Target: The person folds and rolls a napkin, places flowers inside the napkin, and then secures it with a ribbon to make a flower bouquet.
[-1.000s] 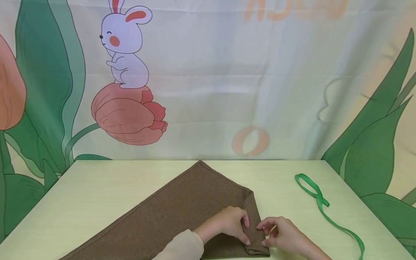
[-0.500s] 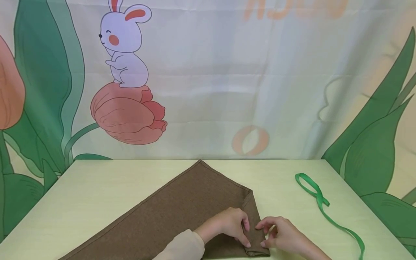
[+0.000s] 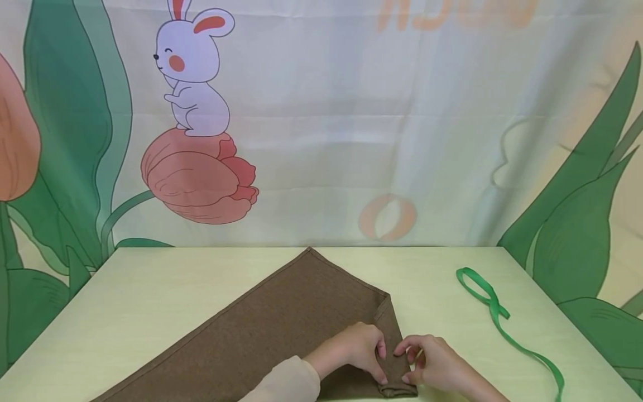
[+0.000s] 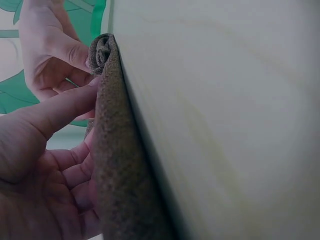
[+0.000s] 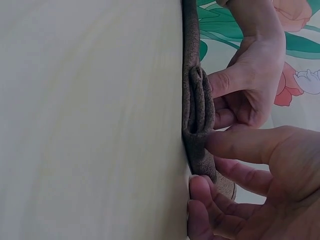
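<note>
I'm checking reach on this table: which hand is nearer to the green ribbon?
Right. The right hand grips the right end of the brown cloth, left of the green ribbon; the left hand is farther left of it.

Head view, small shifts. Left hand [image 3: 365, 349] sits a touch nearer 4 o'clock than a second ago, beige sleeve cuff [image 3: 295, 381] with it; its thumb tip lies lower, toward 6, on the rolled brown cloth [image 3: 396, 369]. Right hand [image 3: 436, 362]: fingertips slightly nearer 9.
</note>
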Demonstrator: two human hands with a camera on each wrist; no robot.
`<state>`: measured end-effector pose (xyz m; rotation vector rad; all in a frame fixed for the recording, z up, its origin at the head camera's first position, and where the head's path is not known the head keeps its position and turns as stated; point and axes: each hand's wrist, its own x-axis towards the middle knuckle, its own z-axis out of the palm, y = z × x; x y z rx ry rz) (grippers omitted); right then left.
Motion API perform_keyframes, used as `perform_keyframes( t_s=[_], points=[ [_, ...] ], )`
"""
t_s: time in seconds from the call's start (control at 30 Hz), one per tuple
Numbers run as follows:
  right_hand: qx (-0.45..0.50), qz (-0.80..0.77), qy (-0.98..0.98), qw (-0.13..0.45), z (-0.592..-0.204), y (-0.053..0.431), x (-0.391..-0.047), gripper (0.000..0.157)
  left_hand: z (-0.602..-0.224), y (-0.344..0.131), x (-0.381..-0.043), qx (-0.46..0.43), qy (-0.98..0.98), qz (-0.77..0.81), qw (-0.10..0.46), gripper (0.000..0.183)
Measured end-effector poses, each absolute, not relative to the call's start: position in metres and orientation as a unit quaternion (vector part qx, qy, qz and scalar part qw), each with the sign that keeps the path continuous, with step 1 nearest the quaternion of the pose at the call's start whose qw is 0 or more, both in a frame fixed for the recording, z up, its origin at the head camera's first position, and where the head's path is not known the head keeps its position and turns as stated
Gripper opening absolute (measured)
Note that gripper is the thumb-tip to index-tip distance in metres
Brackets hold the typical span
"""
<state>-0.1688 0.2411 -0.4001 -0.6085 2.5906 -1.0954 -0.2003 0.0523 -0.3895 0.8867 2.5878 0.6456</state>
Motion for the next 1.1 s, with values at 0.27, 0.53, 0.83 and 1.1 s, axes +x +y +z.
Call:
perform_keyframes(
  t_s=[0.27,0.53,0.83,1.1],
  points=[
    [-0.210,-0.378,0.891,0.139,-0.398,0.241,-0.170,0.030,-0.388,0.052,-0.207,0.299,0.894,0.255,0.216,0.037],
    [-0.214,-0.381,0.888,0.145,-0.399,0.242,-0.171,0.030,-0.390,0.052,-0.230,0.256,0.848,0.351,0.302,0.036],
    [-0.211,-0.383,0.887,0.147,-0.399,0.241,-0.171,0.030,-0.390,0.056,-0.247,0.249,0.876,0.298,0.287,0.057],
    [-0.205,-0.394,0.883,0.155,-0.398,0.243,-0.171,0.029,-0.390,0.055,-0.248,0.298,0.898,0.263,0.189,0.050]
  ],
)
